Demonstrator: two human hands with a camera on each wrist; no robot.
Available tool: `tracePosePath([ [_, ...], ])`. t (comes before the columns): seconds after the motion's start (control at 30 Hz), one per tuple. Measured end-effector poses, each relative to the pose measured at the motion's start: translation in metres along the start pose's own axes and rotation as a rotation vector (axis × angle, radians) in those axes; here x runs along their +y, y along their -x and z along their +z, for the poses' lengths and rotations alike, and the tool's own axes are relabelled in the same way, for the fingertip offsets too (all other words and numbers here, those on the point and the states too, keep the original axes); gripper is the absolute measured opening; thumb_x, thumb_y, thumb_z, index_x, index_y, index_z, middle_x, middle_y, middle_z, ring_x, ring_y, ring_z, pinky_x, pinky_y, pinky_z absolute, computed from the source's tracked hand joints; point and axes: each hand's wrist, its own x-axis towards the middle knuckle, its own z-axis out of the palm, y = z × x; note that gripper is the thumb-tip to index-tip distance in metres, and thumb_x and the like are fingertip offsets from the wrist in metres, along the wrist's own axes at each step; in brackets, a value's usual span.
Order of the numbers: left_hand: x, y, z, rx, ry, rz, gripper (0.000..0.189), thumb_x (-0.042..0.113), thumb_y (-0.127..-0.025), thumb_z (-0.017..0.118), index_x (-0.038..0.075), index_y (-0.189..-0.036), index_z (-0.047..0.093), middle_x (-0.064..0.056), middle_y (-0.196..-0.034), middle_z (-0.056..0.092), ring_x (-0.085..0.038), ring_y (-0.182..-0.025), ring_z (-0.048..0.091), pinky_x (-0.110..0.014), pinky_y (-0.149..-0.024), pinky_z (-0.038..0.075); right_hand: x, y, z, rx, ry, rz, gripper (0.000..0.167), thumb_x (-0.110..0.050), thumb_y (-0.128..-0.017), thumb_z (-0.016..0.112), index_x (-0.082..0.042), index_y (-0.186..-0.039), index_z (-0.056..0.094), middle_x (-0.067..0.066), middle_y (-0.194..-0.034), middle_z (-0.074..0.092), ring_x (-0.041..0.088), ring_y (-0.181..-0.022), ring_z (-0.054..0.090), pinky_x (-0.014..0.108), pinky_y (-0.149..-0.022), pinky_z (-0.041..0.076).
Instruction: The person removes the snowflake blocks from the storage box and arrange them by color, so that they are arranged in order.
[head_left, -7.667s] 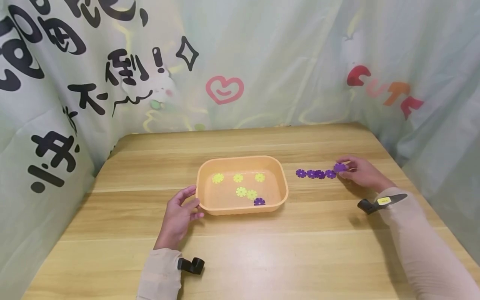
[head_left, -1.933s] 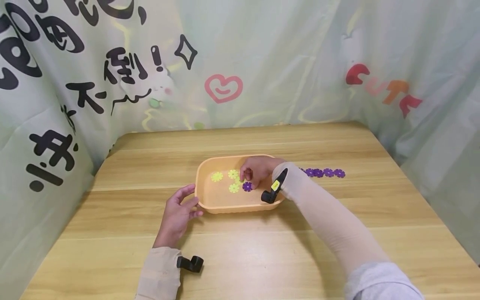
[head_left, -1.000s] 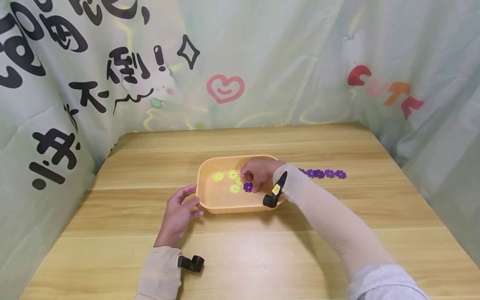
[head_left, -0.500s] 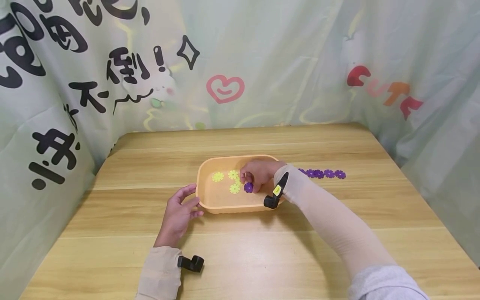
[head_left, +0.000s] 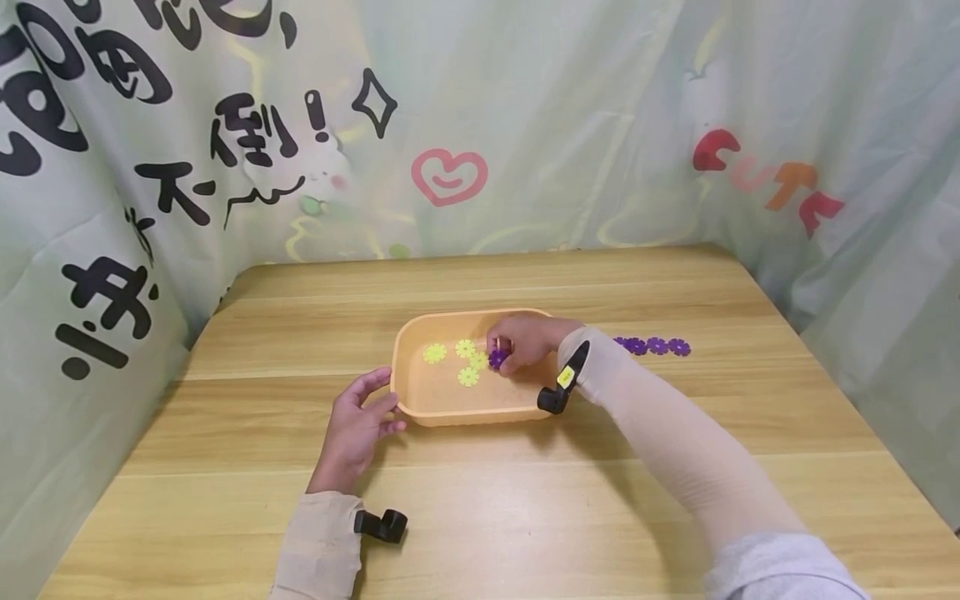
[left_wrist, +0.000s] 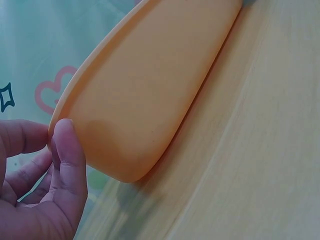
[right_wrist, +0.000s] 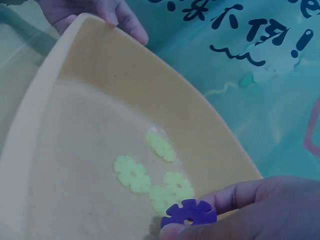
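My left hand (head_left: 356, 421) pinches the left end of a shallow orange plastic tray (head_left: 480, 417) between thumb and fingers; the left wrist view shows the thumb against the outer wall, just below the rim. Inside the tray, my right hand (head_left: 531, 337) holds a purple snowflake building disc (head_left: 497, 359) by its edge with thumb and index finger. In the right wrist view this notched disc (right_wrist: 192, 212) overlaps the yellow discs behind it. Several yellow snowflake discs (head_left: 434, 354) lie on the tray floor, left of the right hand.
Right of the tray, a row of purple snowflake discs (head_left: 657, 346) lies on the wooden table (head_left: 480, 517), its left end hidden by the right wrist. A printed curtain (head_left: 562, 167) hangs behind the table and along its sides.
My right hand has gone from the purple row's right end, leaving a disc there, into the tray. It now grips the tray's purple disc, raised slightly. The left hand has stayed put.
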Motion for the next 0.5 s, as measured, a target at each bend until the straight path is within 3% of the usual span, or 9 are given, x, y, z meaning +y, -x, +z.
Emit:
tracePosePath([
  [0.17, 0.001, 0.001, 0.000, -0.002, 0.000, -0.001, 0.043, -0.006, -0.094, 0.055, 0.000, -0.135, 0.047, -0.015, -0.135, 0.039, -0.016, -0.082, 0.055, -0.023, -0.060, 0.057, -0.004, 0.009, -0.007, 0.031, -0.081, -0.044, 0.023, -0.003, -0.085, 0.070, -0.008, -0.106, 0.064, 0.000, -0.095, 0.063, 0.016, -0.091, 0.058, 0.027, -0.081, 0.052],
  [0.33, 0.001, 0.001, 0.000, -0.007, 0.001, 0.002, 0.043, -0.007, -0.094, 0.054, 0.000, -0.136, 0.046, -0.016, -0.136, 0.039, -0.016, -0.083, 0.055, -0.023, -0.060, 0.057, -0.008, 0.018, -0.015, 0.066, -0.038, -0.113, 0.029, -0.002, -0.087, 0.069, -0.003, -0.115, 0.063, 0.001, -0.093, 0.064, 0.016, -0.087, 0.060, 0.027, -0.076, 0.053],
  [0.5, 0.001, 0.000, 0.000, -0.009, -0.003, 0.003, 0.043, -0.007, -0.094, 0.054, 0.000, -0.136, 0.046, -0.016, -0.136, 0.039, -0.016, -0.082, 0.055, -0.023, -0.061, 0.057, -0.006, 0.026, -0.021, 0.091, -0.026, -0.100, 0.032, -0.005, -0.087, 0.071, -0.002, -0.117, 0.062, 0.001, -0.092, 0.064, 0.017, -0.084, 0.059, 0.030, -0.076, 0.052],
])
